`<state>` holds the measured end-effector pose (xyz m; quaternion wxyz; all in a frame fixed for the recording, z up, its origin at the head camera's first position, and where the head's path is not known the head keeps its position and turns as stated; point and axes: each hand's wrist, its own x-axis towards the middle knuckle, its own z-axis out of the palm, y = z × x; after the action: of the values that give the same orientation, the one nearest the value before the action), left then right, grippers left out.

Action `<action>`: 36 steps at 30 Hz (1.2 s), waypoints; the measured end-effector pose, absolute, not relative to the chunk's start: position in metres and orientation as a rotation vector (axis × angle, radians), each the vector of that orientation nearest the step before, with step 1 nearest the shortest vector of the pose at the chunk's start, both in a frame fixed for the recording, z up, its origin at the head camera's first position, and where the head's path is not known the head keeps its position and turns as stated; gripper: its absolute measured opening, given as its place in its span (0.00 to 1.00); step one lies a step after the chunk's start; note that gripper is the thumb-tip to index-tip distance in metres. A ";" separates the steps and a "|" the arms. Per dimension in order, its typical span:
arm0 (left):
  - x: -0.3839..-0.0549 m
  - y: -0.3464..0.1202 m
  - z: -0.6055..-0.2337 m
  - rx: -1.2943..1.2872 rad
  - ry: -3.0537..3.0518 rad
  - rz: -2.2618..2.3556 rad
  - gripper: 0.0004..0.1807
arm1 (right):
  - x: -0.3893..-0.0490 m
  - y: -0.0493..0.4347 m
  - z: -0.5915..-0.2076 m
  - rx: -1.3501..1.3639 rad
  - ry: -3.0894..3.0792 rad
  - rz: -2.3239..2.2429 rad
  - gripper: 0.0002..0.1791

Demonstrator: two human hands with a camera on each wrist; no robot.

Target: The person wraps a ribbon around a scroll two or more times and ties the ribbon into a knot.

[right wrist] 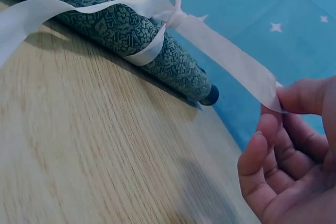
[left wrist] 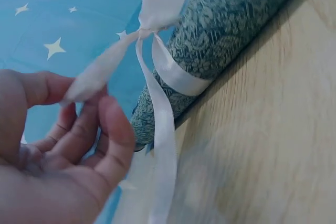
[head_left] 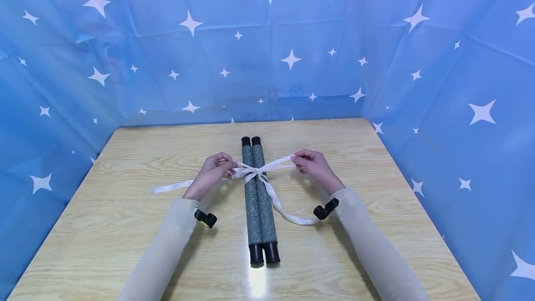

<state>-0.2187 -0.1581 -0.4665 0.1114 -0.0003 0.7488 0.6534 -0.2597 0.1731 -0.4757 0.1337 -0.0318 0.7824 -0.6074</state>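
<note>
A scroll (head_left: pixel 252 208) with two green patterned rolls side by side and black end knobs lies lengthwise on the table. Round its upper half goes a white ribbon (head_left: pixel 272 194), knotted on top into a bow with two loops. My left hand (head_left: pixel 214 172) pinches the left loop between thumb and fingers, as the left wrist view shows with the ribbon loop (left wrist: pixel 97 74). On the other side my right hand (head_left: pixel 313 166) pinches the right loop (right wrist: pixel 231 61). Both loops are stretched outward from the knot. One loose tail trails left behind my left hand; the other curves down to the right.
The wooden table (head_left: pixel 146 152) carries the scroll near its middle. A blue curtain (head_left: pixel 234 59) with white stars stands along its back and sides. Small black cameras (head_left: pixel 205 218) sit on both wrists at the cuffs of the light sleeves (head_left: pixel 167 240).
</note>
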 end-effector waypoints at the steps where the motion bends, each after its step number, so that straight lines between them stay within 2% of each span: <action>1: -0.219 -0.158 -0.468 0.011 2.163 1.964 0.06 | -0.260 0.174 -0.476 -0.093 2.272 -1.761 0.18; 7: -0.223 -0.161 -0.483 0.092 1.808 2.273 0.01 | -0.260 0.176 -0.478 -0.103 2.277 -1.748 0.19; 12: -0.224 -0.161 -0.487 0.176 1.585 2.378 0.06 | -0.261 0.178 -0.479 -0.091 2.293 -1.725 0.17; 31: -0.229 -0.165 -0.482 0.062 1.871 2.101 0.02 | -0.266 0.187 -0.487 -0.058 2.302 -1.715 0.14; 36: -0.227 -0.169 -0.480 0.143 2.052 1.961 0.11 | -0.265 0.186 -0.487 -0.061 2.319 -1.722 0.12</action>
<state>-0.2274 -0.1692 -0.4799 0.1493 0.0497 0.7138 0.6824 -0.2652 0.1856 -0.4873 0.1259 -0.0209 0.7962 -0.5914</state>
